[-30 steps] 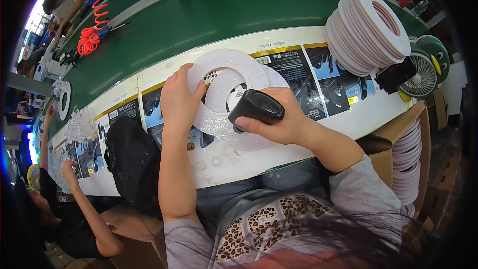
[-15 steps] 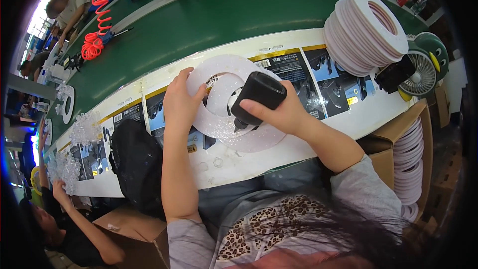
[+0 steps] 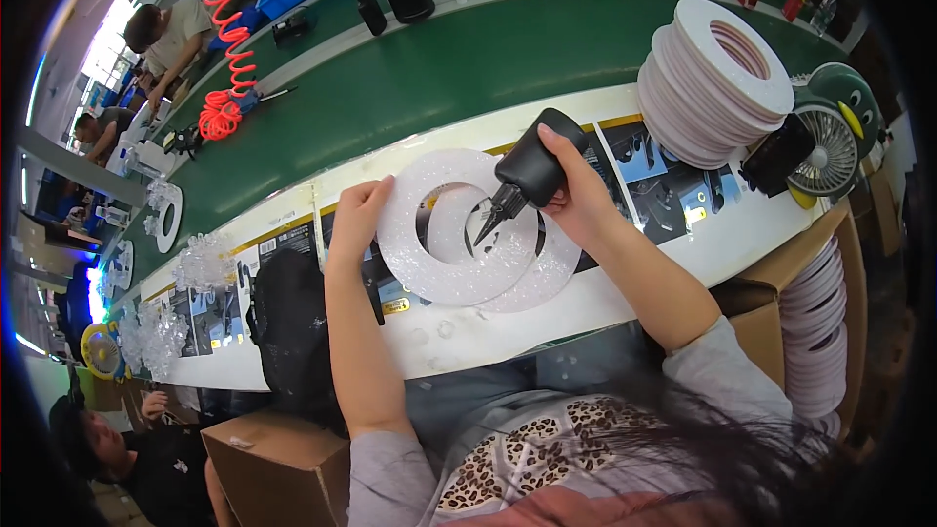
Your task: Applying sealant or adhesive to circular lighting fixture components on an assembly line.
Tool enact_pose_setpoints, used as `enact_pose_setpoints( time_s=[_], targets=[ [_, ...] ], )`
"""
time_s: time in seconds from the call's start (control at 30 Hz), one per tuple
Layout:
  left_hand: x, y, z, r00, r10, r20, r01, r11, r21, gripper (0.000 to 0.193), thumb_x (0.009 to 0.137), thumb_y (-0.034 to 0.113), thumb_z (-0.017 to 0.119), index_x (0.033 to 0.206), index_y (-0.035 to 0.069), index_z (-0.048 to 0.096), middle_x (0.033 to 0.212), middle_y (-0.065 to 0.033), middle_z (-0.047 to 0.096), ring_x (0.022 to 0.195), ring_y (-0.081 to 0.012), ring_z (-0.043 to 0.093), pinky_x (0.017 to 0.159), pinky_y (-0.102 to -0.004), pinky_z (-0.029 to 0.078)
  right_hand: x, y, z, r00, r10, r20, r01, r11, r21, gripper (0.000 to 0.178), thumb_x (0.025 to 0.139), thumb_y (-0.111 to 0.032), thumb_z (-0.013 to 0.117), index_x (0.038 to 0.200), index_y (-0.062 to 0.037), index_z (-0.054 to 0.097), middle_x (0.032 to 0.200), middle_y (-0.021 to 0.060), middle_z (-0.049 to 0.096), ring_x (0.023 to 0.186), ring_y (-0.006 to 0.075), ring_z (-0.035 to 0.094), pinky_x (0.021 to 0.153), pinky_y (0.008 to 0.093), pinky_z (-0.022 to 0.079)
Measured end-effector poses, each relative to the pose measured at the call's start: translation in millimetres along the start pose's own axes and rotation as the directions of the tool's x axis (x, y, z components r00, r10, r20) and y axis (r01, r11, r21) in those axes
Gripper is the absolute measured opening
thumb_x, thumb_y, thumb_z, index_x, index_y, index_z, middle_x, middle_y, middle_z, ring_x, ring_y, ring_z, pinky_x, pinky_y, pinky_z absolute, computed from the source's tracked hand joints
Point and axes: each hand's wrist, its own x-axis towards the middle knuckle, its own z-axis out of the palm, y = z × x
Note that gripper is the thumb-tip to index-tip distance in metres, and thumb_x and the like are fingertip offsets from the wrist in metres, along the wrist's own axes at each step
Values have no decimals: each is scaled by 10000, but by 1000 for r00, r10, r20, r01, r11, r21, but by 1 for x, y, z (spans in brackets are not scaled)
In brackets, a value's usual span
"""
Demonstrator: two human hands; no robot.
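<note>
My left hand (image 3: pixel 359 220) grips the left edge of a flat white ring (image 3: pixel 415 273) with glittery specks, its thumb near the upper rim. This ring overlaps a second white ring (image 3: pixel 558 278) beneath it, which partly shows through its hole and out to the right. In my right hand (image 3: pixel 589 197) is a black squeeze bottle (image 3: pixel 547 161), tilted so its tapered nozzle points down and left over the rings. Whether the nozzle tip touches a ring, I cannot tell. Under the rings, white sheets printed with dark panels (image 3: pixel 659 185) cover the bench.
A tall stack of white rings (image 3: pixel 703 88) stands at right beside a small fan (image 3: pixel 825 146). More rings fill a cardboard box (image 3: pixel 766 337) below. Black cloth (image 3: pixel 293 322) and clear plastic pieces (image 3: pixel 161 337) lie left. A red coiled hose (image 3: pixel 223 117) hangs far left; co-workers are nearby.
My right hand has swung the bottle up and to the right, so its nozzle has left the upper ring's near side. The view has shifted, and the co-worker at lower left has moved.
</note>
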Motion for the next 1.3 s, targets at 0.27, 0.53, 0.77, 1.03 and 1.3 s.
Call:
enact_pose_setpoints(
  time_s=[0.27,0.53,0.77,1.03,1.3],
  targets=[
    [17,-23,-11,997,-71,-19,54,885,-463,261,914,257,594,931,7,666,692,12,605,544,-51,510,462,-212,362,0,-3,0,1000,17,-23,-15,996,85,368,794,-460,700,869,-135,544,688,-10,536,541,56,443,541,205,378],
    [29,-41,-18,935,-291,-202,-26,512,-859,653,906,527,530,1300,18,422,1128,-107,599,848,-168,600,701,-269,488,-8,-9,9,999,-5,-53,10,996,92,367,808,-455,686,881,-125,544,702,-4,535,524,58,431,471,201,339],
    [21,-24,12,969,31,-246,-104,951,-291,287,929,272,570,1067,25,618,882,-95,671,735,-132,628,619,-242,489,0,-6,0,998,-25,-53,29,997,75,334,821,-448,673,849,-136,558,665,-29,527,485,39,390,450,184,294],
    [-17,17,57,828,560,-14,-518,775,361,382,761,200,733,1085,41,607,1039,-126,625,993,-285,561,886,-372,451,-12,2,6,906,-393,160,423,815,-396,256,853,-285,682,964,-67,607,848,8,631,741,82,588,667,230,473],
    [-14,19,50,853,519,45,-485,760,432,512,687,188,764,1141,50,572,1084,-134,590,1035,-313,531,923,-387,434,-35,7,20,826,-293,481,562,379,-735,183,772,-154,736,816,1,651,702,49,654,624,87,578,574,248,462]
  ],
)
